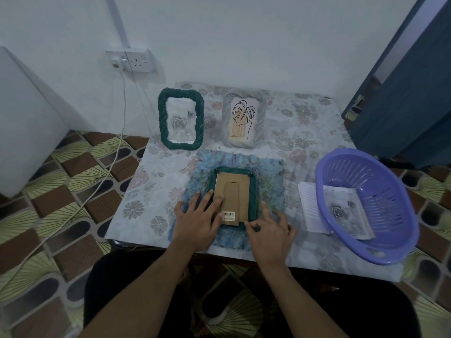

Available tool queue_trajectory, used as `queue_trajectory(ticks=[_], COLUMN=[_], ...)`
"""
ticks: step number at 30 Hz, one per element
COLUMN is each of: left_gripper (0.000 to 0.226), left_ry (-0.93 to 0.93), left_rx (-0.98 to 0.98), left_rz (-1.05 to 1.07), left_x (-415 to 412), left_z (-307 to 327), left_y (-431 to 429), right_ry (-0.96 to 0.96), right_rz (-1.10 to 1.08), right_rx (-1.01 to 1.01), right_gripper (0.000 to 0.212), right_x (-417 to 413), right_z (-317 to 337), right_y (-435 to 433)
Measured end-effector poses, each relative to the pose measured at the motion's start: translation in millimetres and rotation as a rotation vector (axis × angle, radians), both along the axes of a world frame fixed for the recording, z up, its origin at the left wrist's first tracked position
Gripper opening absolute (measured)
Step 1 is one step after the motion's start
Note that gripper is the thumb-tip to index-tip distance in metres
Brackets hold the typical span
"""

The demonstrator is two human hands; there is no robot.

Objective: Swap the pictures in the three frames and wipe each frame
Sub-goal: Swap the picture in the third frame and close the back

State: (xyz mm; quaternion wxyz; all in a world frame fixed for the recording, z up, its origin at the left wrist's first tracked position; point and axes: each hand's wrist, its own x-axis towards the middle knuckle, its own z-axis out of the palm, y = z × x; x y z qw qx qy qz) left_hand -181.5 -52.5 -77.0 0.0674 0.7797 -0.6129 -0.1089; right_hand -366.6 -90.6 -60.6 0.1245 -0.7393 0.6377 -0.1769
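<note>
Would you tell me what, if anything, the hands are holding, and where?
Nothing is held: the left hand presses flat on the cardboard back of the face-down green frame; the right hand touches its near right corner.

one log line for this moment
green frame face down on blue cloth | left hand pressing cardboard back | right hand touching lower right corner

The floral table (305, 147) bears a green frame (200, 118), grey frame (261, 123), blue cloth (268, 181), purple basket (380, 191) and, seemingly, paper (310, 208).
</note>
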Motion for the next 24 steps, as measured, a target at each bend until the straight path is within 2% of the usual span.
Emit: queue_trajectory(ticks=[4, 7, 13, 17, 24], left_gripper=[0.051, 0.052, 0.052, 0.052, 0.051], left_ry=[-0.005, -0.011, -0.011, -0.016, -0.034], left_rx=[-0.002, 0.001, 0.003, 0.0, -0.001], left_rz=[0.0, -0.004, -0.007, -0.009, -0.011], left_x=[-0.2, -0.1, 0.1, -0.1, -0.1], left_z=[-0.2, -0.7, 0.2, 0.7, 0.9], left_y=[-0.2, -0.3, -0.2, -0.8, -0.2], right_ry=[0.115, 0.124, 0.096, 0.057, -0.015], right_rz=[0.01, -0.001, -0.077, -0.052, 0.039], right_rx=[-0.131, -0.17, -0.108, -0.099, 0.203], right_gripper=[0.02, 0.015, 0.016, 0.015, 0.021], right_x=[1.8, 1.1, -1.0, -2.8, -6.6], right_z=[-5.1, -8.1, -10.2, -12.9, -1.6], right_y=[1.5, 1.5, -0.4, 0.4, -8.2])
